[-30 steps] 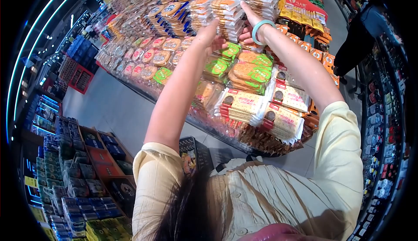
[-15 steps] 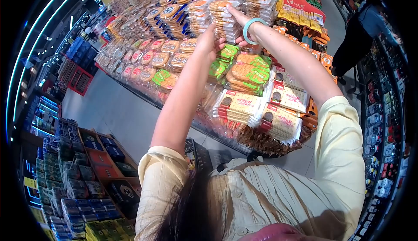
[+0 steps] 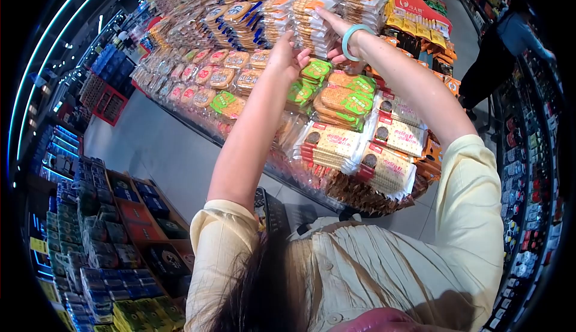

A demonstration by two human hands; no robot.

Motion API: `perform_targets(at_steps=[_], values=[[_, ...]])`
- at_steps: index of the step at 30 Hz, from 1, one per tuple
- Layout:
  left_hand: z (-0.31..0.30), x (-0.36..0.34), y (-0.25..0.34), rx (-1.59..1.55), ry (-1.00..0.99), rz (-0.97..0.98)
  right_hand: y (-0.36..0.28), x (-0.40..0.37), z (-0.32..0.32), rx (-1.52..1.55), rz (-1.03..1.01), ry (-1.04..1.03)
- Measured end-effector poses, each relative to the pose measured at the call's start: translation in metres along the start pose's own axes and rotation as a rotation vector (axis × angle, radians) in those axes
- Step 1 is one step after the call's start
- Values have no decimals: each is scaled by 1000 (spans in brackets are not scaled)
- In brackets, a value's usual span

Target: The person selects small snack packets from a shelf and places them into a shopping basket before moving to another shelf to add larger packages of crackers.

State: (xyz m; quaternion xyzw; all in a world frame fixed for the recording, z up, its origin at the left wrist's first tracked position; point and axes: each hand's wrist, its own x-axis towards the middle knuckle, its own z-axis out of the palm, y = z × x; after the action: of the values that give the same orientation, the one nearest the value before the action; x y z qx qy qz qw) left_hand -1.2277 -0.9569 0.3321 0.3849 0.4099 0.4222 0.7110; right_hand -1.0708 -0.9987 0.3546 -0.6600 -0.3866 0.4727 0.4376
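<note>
A stack of packaged crackers [image 3: 311,30] in clear wrappers with orange-and-white tops stands between my two hands on the display. My right hand [image 3: 347,36], below a pale green bangle [image 3: 350,42], grips its right side, one finger stretched along the top and others curled lower down. At the lower left of this stack is my left hand [image 3: 288,57], thumb up against its side and fingers curled near its front. Green-labelled cracker packs [image 3: 316,69] lie just below the hands. Parts of both hands' fingers are hidden by the stack.
White-and-red biscuit packs [image 3: 331,144] fill the near end of the display. Blue-edged round biscuit packs [image 3: 237,15] stand left of the hands. A dark basket [image 3: 276,215] is beside my body. Another person [image 3: 498,50] stands by the right-hand shelves.
The view has shifted slightly. Both hands stay at the same cracker stack with nearly the same hold; the person at right has moved little.
</note>
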Motion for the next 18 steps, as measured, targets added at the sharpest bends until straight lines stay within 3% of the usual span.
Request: perform_targets(at_steps=[11,18], values=[[-4,-3,-1,-32,-48,-13,0,-17,-5,-7,-62,-44],[-5,-11,-1,-1,-45,-9,1,-17,-14,-25,22,-108]])
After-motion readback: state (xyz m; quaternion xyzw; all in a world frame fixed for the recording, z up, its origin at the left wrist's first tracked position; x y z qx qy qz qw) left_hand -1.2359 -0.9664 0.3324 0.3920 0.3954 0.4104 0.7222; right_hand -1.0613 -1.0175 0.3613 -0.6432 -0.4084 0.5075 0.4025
